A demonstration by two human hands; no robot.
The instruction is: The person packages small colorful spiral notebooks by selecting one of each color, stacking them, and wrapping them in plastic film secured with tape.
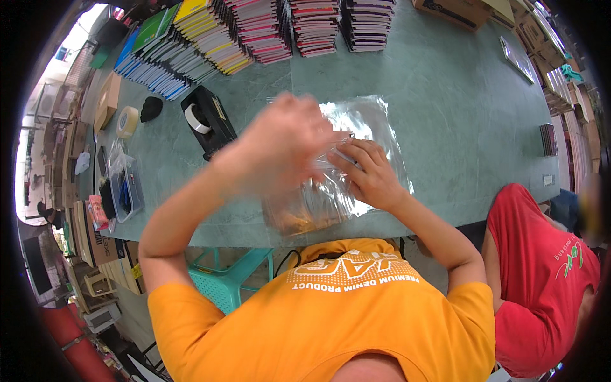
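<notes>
Clear, shiny plastic sheets or bags (375, 121) lie on the table in front of me; what is inside or under them is hard to make out through the glare. My left hand (283, 143) is over their left part, smeared by motion, so its fingers and anything in them cannot be read. My right hand (372, 172) rests on the plastic, fingers spread and slightly bent, the fingertips close to my left hand. To the left of my left hand stands a black tape dispenser (219, 118) with a white roll of tape (196, 119).
Several stacks of colourful notebooks (254, 32) line the far side of the green table (458, 95). At the left are a tape roll (127, 121) and a clear plastic bin (124, 191). A teal stool (219, 283) stands below. A person in red (541, 299) sits at my right.
</notes>
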